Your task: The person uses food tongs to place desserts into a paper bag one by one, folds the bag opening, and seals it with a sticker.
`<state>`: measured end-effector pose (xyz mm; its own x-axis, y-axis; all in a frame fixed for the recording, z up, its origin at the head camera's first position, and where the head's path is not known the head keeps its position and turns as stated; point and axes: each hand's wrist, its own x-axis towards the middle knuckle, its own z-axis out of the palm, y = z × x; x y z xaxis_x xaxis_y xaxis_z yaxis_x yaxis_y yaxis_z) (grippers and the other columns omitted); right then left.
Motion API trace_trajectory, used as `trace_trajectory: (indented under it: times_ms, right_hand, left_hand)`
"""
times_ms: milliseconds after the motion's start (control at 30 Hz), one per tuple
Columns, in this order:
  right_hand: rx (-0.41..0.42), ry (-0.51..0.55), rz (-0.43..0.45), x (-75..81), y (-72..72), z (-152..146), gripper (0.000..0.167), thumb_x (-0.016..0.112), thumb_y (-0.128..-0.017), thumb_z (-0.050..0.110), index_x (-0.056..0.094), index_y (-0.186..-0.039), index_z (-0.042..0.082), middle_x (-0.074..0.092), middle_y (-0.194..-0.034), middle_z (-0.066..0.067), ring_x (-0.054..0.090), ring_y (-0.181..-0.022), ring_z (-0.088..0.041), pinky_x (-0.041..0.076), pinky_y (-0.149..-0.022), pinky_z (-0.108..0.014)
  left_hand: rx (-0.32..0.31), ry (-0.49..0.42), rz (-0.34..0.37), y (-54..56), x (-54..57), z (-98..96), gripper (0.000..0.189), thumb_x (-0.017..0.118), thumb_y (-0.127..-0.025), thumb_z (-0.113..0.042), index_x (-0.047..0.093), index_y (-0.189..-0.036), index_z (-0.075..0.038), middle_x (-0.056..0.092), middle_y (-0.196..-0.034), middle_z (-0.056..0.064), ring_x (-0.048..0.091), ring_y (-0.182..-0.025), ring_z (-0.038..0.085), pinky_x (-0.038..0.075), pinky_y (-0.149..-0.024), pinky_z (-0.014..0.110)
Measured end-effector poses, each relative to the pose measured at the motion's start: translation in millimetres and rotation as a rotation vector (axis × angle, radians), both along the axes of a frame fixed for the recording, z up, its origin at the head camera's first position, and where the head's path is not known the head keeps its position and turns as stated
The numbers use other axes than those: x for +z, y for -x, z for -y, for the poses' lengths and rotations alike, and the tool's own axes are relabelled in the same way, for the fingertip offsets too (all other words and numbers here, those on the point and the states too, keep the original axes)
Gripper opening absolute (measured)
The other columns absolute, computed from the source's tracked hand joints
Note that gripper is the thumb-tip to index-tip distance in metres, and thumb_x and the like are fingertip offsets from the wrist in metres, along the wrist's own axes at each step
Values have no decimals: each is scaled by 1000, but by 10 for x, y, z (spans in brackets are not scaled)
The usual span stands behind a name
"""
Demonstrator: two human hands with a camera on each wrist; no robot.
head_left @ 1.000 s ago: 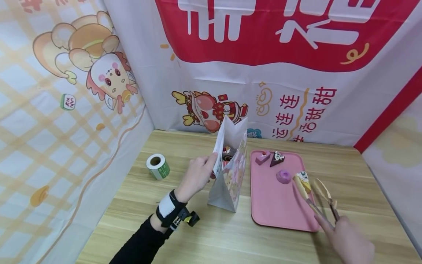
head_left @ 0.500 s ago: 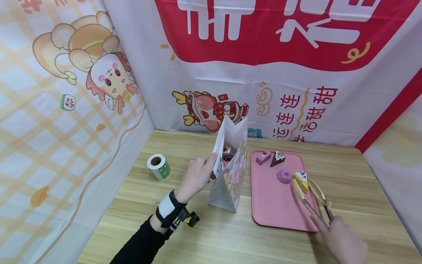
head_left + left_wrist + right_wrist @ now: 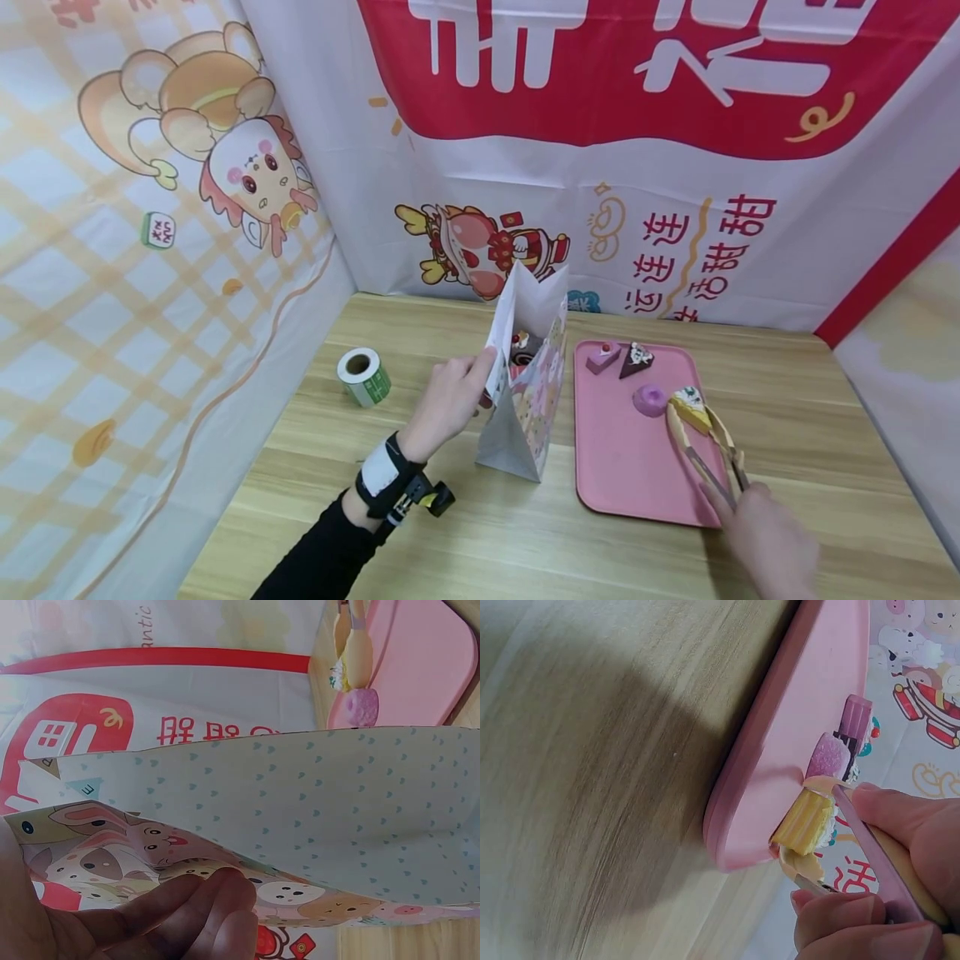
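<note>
Since a second ago the tongs (image 3: 697, 463) have drawn in on the yellow cake slice (image 3: 804, 822), one side having stood apart from it then, and the right hand (image 3: 772, 537) has shifted slightly left with them; the left hand (image 3: 450, 396) and the paper bag (image 3: 534, 408) have kept their places. Nearest, the right hand's grip is curled round the tongs, whose tips lie either side of the yellow cake slice at the right edge of the pink tray (image 3: 630, 467); whether the slice is lifted I cannot tell; a purple doughnut (image 3: 649, 400) sits just beside the tongs. The left hand's grip holds the left rim of the upright paper bag; a dark cake (image 3: 520, 354) shows inside; the bag stands on the worktop (image 3: 480, 542) between the tray and a label roll (image 3: 367, 387). Farther off, a pink cake slice (image 3: 602, 357) and a chocolate cake slice (image 3: 637, 358) lie near the tray's far end; behind hangs a printed cloth (image 3: 600, 100).
</note>
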<state>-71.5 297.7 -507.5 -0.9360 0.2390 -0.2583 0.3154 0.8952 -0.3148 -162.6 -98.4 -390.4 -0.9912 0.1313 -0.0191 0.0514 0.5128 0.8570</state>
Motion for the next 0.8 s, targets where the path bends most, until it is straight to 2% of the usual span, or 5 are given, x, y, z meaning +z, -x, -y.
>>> trace_trajectory:
  times_ms: [200, 567, 800]
  right_hand:
    - [18, -8, -40, -34, 34, 10, 82, 35, -93, 73, 47, -84, -7, 54, -66, -18, 58, -57, -36, 40, -43, -51]
    - [14, -69, -148, -104, 72, 15, 67, 46, -98, 58, 46, -77, -6, 52, -58, -17, 56, -51, -36, 41, -42, -52]
    - [13, -47, -81, -95, 57, 32, 76, 41, -95, 67, 47, -81, -7, 52, -62, -16, 56, -53, -33, 41, -42, -50]
  left_hand:
    - [-3, -5, 2, 4, -1, -5, 64, 33, -101, -58, 72, -96, -7, 66, -75, 4, 66, -69, 30, 53, -55, 36]
    - [-2, -3, 5, 4, 12, -9, 64, 33, -102, -56, 71, -101, -5, 66, -76, 5, 65, -67, 25, 53, -55, 36]
    - [4, 6, 14, -9, 27, -15, 64, 33, -102, -56, 71, -101, -5, 66, -76, 5, 63, -65, 20, 53, -55, 35]
